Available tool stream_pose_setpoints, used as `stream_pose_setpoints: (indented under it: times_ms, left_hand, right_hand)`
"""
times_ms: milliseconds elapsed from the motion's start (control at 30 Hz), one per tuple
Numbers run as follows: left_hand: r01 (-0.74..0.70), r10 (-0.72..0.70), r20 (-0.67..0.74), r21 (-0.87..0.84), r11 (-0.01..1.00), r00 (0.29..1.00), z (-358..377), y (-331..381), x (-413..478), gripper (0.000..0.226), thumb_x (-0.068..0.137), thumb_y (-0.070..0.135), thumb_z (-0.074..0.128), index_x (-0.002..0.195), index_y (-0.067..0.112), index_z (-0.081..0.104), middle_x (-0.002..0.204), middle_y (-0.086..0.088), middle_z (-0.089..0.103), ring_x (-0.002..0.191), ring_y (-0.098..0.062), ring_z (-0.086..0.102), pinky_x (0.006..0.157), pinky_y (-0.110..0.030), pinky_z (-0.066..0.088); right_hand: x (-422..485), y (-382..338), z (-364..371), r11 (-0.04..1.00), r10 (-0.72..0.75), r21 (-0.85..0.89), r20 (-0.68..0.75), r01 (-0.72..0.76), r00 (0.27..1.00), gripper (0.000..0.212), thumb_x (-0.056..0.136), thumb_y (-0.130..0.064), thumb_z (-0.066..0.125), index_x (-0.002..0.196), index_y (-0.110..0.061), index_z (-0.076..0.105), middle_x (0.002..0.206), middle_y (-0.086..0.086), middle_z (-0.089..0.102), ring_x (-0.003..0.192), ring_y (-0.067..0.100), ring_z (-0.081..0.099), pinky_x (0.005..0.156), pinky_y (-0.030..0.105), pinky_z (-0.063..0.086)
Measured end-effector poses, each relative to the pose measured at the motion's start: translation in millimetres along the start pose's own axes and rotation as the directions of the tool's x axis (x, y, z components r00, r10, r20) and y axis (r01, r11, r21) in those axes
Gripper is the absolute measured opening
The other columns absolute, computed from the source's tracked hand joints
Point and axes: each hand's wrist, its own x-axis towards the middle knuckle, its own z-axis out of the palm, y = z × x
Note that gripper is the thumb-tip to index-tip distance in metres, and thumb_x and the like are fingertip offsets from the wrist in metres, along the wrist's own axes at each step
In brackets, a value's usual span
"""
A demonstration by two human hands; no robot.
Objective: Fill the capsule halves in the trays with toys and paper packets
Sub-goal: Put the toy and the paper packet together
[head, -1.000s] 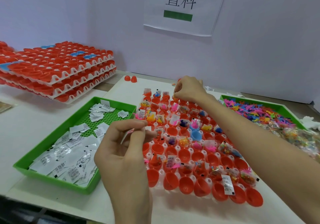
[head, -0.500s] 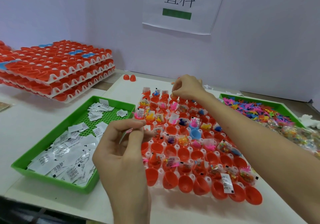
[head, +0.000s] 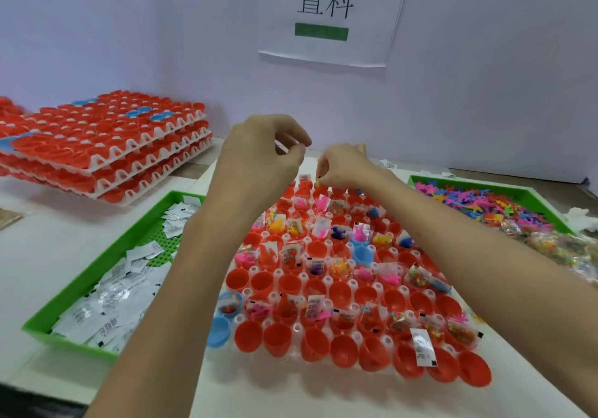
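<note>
Reaching forward now with the left hand (head: 263,155), up from the near left side of the capsule tray (head: 296,328) half a second ago to its far edge, close beside the right hand (head: 343,168), unmoved over the back row. Curling the left fingers, thumb tip against forefinger; cannot tell whether anything is pinched between them. Pinching with the right fingertips what looks like a small yellow piece (head: 318,184) just above the back row, other fingers curled. Below both forearms on the white tabletop (head: 38,255): red capsule halves (head: 249,336) standing open side up in the capsule tray, many in the middle and back rows already holding toys (head: 278,225) and paper packets (head: 315,307), front row mostly unfilled, blue capsule halves (head: 218,331) at the front left corner. Just beside it on the left, a left green tray (head: 71,341) heaped with loose packets (head: 106,301); on the right, a right green tray (head: 504,191) of loose toys (head: 469,200), with clear bagged toys (head: 556,246) at its near end. At rear left, a stack of trays (head: 106,145) loaded with red halves; on the wall behind, a white sign (head: 326,12) with two printed characters over a green bar.
</note>
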Motion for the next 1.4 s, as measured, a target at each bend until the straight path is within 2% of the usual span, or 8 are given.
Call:
stream_pose_setpoints:
  times_ms: [433,567,633,767,900,967,1267,1400]
  left_hand:
    - [-0.03,0.025,-0.076,-0.071,0.997,0.997,-14.6,-0.3,-33.5,0.02,0.094,0.016,0.065,0.087,0.033,0.072,0.084,0.026,0.066,0.086,0.01,0.06,0.066,-0.008,0.046]
    - [-0.07,0.05,-0.133,-0.149,0.986,0.99,-23.6,-0.4,-51.4,0.022,0.093,0.016,0.066,0.086,0.036,0.072,0.084,0.021,0.07,0.083,0.005,0.065,0.066,-0.011,0.051]
    - [-0.066,0.038,-0.154,-0.181,0.981,0.987,-30.0,-12.6,-65.5,0.023,0.093,0.016,0.067,0.085,0.037,0.072,0.085,0.022,0.072,0.083,0.005,0.066,0.067,-0.006,0.049]
    - [0.096,-0.108,-0.102,-0.114,0.989,0.989,-46.9,-61.2,-94.5,0.026,0.093,0.021,0.068,0.089,0.046,0.071,0.089,0.031,0.07,0.083,0.008,0.065,0.067,-0.004,0.047]
    - [0.401,-0.4,0.038,-0.007,0.916,0.916,-57.2,-104.2,-112.0,0.042,0.091,0.02,0.07,0.078,0.06,0.066,0.088,0.021,0.071,0.085,-0.018,0.068,0.083,-0.043,0.055]
    - [0.471,-0.471,0.046,0.008,0.882,0.881,-58.1,-111.9,-117.6,0.045,0.091,0.017,0.071,0.076,0.059,0.067,0.09,0.014,0.071,0.084,-0.023,0.068,0.085,-0.049,0.055]
    - [0.483,-0.484,0.034,0.021,0.875,0.875,-54.4,-122.5,-119.4,0.011,0.077,0.046,0.073,0.084,0.053,0.07,0.09,0.017,0.072,0.083,-0.019,0.07,0.085,-0.052,0.057]
    - [0.478,-0.478,0.024,0.02,0.878,0.878,-54.2,-127.5,-119.8,0.014,0.073,0.051,0.064,0.085,0.052,0.07,0.086,0.019,0.072,0.082,-0.019,0.07,0.085,-0.053,0.057]
  right_hand:
    - [-9.7,11.4,-11.0,0.997,-0.063,0.034,-0.011,0.064,0.998,0.019,0.092,-0.038,0.067,0.106,-0.027,0.072,0.094,-0.01,0.068,0.102,0.014,0.061,0.1,0.04,0.027]
    - [-46.3,13.2,-53.3,0.975,-0.03,0.215,-0.12,0.055,0.992,0.015,0.094,-0.032,0.064,0.106,-0.027,0.072,0.097,-0.009,0.07,0.097,0.009,0.064,0.098,0.037,0.043]
    - [-89.5,14.1,-76.1,0.93,-0.033,0.357,-0.166,0.091,0.986,0.006,0.093,-0.03,0.067,0.096,-0.029,0.072,0.089,-0.015,0.07,0.083,-0.001,0.064,0.082,0.024,0.053]
    - [-210.8,18.6,-97.7,0.872,-0.152,0.443,-0.154,0.206,0.976,0.004,0.087,-0.037,0.072,0.086,-0.035,0.075,0.084,-0.019,0.071,0.083,0.005,0.065,0.073,0.011,0.048]
    - [-285.3,19.8,-77.7,0.917,-0.115,0.37,-0.108,0.147,0.988,0.012,0.078,-0.05,0.072,0.083,-0.04,0.075,0.082,-0.017,0.066,0.087,0.007,0.06,0.081,0.02,0.04]
    - [-301.1,20.9,-61.3,0.933,-0.058,0.347,-0.131,0.1,0.99,0.014,0.076,-0.052,0.074,0.083,-0.04,0.075,0.082,-0.018,0.064,0.088,0.005,0.059,0.09,0.027,0.036]
    - [-316.2,22.5,-25.7,0.95,0.072,0.311,-0.133,-0.027,0.989,0.031,0.069,-0.072,0.059,0.09,-0.051,0.068,0.088,-0.019,0.054,0.093,0.004,0.053,0.098,0.02,0.022]
    - [-315.1,18.0,-20.7,0.952,0.094,0.301,-0.116,-0.055,0.989,0.027,0.069,-0.071,0.058,0.088,-0.054,0.065,0.087,-0.021,0.052,0.092,0.001,0.051,0.097,0.018,0.021]
